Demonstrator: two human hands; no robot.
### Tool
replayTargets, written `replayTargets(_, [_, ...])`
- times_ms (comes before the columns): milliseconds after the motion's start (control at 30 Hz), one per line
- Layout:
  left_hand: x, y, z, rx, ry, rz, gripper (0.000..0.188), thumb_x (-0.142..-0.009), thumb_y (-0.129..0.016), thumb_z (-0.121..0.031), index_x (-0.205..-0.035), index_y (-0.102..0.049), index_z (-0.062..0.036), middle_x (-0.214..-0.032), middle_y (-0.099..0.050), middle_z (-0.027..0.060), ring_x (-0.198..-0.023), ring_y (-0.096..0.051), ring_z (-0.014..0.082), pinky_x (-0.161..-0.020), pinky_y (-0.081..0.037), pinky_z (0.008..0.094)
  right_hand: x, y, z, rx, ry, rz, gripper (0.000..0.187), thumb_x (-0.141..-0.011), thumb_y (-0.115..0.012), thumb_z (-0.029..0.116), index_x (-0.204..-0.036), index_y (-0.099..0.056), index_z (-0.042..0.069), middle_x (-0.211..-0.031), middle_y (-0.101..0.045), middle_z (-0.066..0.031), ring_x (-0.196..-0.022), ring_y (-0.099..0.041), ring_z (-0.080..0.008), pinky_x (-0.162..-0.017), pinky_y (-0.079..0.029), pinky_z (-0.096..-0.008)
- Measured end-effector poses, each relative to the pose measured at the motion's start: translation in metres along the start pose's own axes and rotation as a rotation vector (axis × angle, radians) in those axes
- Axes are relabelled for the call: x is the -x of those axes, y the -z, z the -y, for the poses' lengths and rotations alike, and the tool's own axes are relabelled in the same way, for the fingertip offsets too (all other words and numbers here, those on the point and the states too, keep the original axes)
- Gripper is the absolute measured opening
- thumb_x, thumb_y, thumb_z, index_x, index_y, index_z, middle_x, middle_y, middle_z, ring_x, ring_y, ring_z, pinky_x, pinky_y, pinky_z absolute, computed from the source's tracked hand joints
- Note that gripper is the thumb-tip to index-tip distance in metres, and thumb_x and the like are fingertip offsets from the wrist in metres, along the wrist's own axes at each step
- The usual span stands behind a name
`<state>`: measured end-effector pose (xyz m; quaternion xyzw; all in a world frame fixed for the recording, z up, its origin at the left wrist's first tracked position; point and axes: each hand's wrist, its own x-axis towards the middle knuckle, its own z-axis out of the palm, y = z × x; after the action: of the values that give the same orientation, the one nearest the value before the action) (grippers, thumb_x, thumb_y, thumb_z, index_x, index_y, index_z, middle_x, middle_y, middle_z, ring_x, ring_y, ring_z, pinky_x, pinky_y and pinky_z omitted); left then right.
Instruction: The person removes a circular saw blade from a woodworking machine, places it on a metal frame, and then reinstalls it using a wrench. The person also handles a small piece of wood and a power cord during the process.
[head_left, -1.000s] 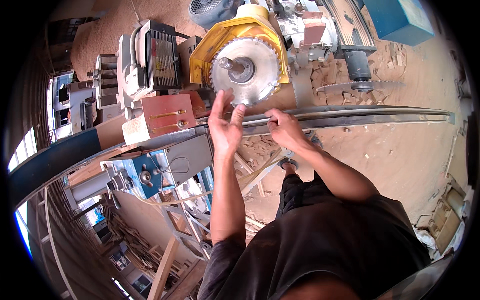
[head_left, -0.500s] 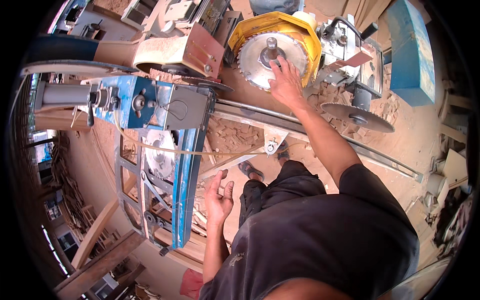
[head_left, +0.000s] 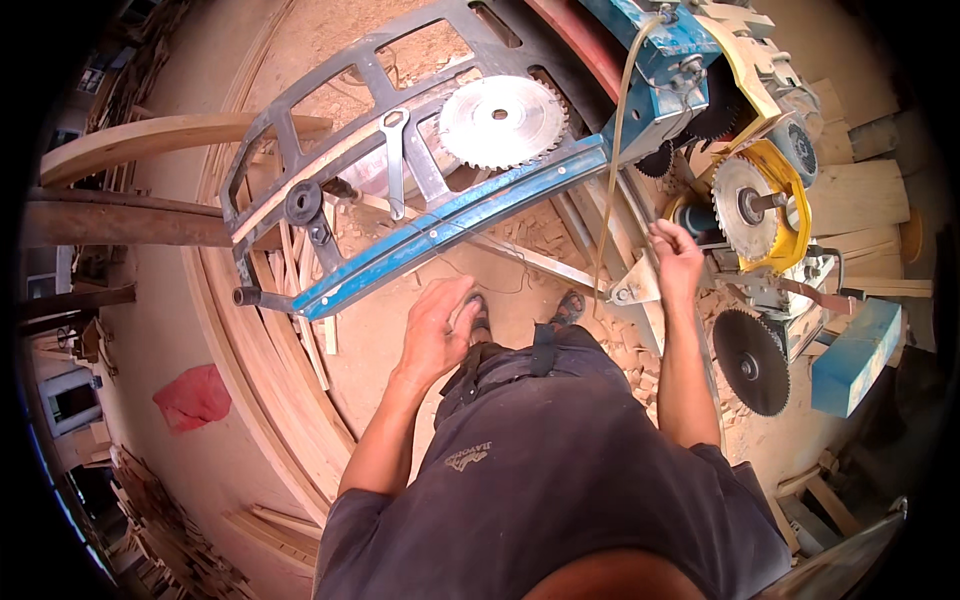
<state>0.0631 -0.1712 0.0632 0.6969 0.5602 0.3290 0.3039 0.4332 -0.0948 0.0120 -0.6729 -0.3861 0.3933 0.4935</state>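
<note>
Both hands were held, fingers bent, between a blue-edged frame and a guarded saw blade.
The left hand (head_left: pixel 434 328) was held half-curled just below the blue rail (head_left: pixel 470 216), its thumb set a little apart from the fingers; whether anything small was gripped could not be made out. The right hand (head_left: pixel 678 260) was raised near the pale metal bracket (head_left: pixel 634 284), its fingers drawn in toward the thumb, and its contents, if any, were hidden. A loose silver saw blade (head_left: pixel 505 132) was laid flat on the slotted grey frame (head_left: pixel 485 60), with a wrench (head_left: pixel 396 165) placed to its left. To the right of the right hand, a second toothed blade (head_left: pixel 730 205) was mounted on a shaft and partly enclosed by a yellow guard (head_left: pixel 800 230); below it, a dark blade (head_left: pixel 755 342) was seen near a blue box (head_left: pixel 856 357).
</note>
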Motion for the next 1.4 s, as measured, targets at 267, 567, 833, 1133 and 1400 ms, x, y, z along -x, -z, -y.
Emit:
replayTargets(267, [0.086, 0.072, 0.069, 0.041, 0.215, -0.188, 0.032, -0.084, -0.068, 0.004, -0.116, -0.066, 0.0001, -0.105, -0.071, 0.0171, -0.098, -0.068, 0.0318, -0.087, -0.052, 0.0376, -0.070, -0.191, 0.072, 0.584, 0.334, 0.057, 0.064, -0.078, -0.062, 0.012, -0.139, -0.050, -0.003, -0.136, -0.056, -0.0269, -0.130, -0.052, -0.0401, -0.112, -0.038, -0.0404])
replayTargets(567, [0.141, 0.110, 0.108, 0.051, 0.339, -0.274, 0.030, -0.087, -0.065, 0.005, -0.117, -0.064, 0.0041, -0.106, -0.070, 0.0174, -0.097, -0.067, 0.0310, -0.088, -0.052, 0.0380, -0.157, -0.229, 0.066, 0.573, -0.097, -0.108, 0.061, -0.066, -0.066, 0.005, -0.124, -0.057, -0.012, -0.120, -0.065, -0.0274, -0.117, -0.063, -0.0370, -0.097, -0.048, -0.0399])
replayTargets(833, [0.119, 0.098, 0.117, 0.080, 0.239, -0.218, 0.031, -0.087, -0.065, 0.006, -0.118, -0.063, 0.0043, -0.105, -0.070, 0.0173, -0.096, -0.067, 0.0304, -0.089, -0.052, 0.0387, -0.142, -0.237, 0.095, 0.043, 0.035, 0.090, 0.012, -0.081, -0.070, 0.000, -0.069, -0.068, -0.002, -0.073, -0.068, -0.0137, -0.064, -0.066, -0.0220, -0.062, -0.055, -0.0404])
replayTargets(1133, [0.106, 0.064, 0.141, 0.119, 0.294, -0.036, 0.032, -0.096, -0.060, -0.003, -0.124, -0.059, 0.0108, -0.110, -0.071, 0.0190, -0.098, -0.066, 0.0266, -0.093, -0.051, 0.0387, 0.009, -0.107, 0.189, -0.137, 0.358, -0.083, 0.019, -0.084, -0.074, 0.014, -0.075, -0.065, 0.000, -0.068, -0.059, 0.0000, -0.064, -0.052, -0.0061, -0.059, -0.042, -0.0259])
replayTargets(1400, [0.076, 0.023, 0.144, 0.126, 0.259, 0.138, 0.031, -0.094, -0.060, 0.003, -0.125, -0.059, 0.0107, -0.106, -0.071, 0.0171, -0.099, -0.066, 0.0235, -0.094, -0.051, 0.0356, 0.056, 0.104, 0.136, -1.018, 0.206, -0.478, 0.040, -0.098, -0.058, 0.013, -0.131, -0.053, -0.008, -0.126, -0.063, -0.0217, -0.114, -0.064, -0.0324, -0.103, -0.050, -0.0438])
